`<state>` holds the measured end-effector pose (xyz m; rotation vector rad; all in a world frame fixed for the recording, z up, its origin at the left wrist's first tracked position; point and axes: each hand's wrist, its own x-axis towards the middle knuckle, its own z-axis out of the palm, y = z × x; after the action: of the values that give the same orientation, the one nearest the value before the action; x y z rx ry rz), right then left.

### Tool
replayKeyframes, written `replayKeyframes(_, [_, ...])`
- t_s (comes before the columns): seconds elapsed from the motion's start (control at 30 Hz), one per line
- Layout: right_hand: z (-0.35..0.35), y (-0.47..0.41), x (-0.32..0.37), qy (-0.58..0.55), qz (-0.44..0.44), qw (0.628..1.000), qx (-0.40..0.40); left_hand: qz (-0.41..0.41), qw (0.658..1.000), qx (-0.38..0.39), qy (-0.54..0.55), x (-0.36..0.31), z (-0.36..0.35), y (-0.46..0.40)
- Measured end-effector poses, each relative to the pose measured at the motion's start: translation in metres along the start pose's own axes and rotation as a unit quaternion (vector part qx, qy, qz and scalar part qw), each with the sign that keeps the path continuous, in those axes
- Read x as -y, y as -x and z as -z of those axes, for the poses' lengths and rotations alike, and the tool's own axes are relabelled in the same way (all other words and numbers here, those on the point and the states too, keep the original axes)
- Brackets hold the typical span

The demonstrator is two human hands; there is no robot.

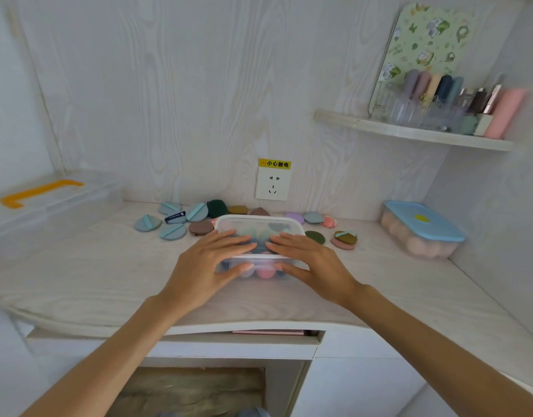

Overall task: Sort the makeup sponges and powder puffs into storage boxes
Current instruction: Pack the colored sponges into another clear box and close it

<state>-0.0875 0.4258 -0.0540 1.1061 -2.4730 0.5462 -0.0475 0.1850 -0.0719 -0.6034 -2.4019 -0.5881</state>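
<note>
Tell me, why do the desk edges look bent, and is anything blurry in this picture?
Head view: the wide-angle lens bows the desk front edge and tilts the shelf. Both hands on the clear box are fairly sharp; the shelf bottles at top right are smeared and soft. Lighting is soft and even, shadows faint, no strong glare.

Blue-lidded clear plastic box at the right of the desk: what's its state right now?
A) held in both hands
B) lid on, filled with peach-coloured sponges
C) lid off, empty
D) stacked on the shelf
B: the blue-lidded clear plastic box sits shut on the desk, peach sponges showing through its wall, away from both hands.
</note>
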Motion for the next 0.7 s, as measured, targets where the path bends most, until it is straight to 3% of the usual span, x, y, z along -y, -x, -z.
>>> replayKeyframes(0.3, [-0.019, 0.005, -0.005, 0.077, 0.057, 0.989, -0.108, -0.004, 0.999, -0.031, -0.023, 0.002, -0.011, 0.003])
replayKeyframes(0.43, [-0.019, 0.006, -0.007, 0.094, 0.069, 0.988, -0.105, 0.001, 0.999, -0.025, -0.033, 0.003, -0.011, 0.004])
replayKeyframes(0.6, [-0.005, 0.004, 0.011, -0.048, -0.027, 0.996, -0.063, 0.006, 1.0, 0.001, -0.023, -0.002, -0.008, 0.003])
replayKeyframes(0.7, [0.013, -0.002, 0.022, -0.196, -0.14, 0.97, -0.034, 0.064, 0.997, -0.005, 0.047, -0.01, -0.005, 0.004])
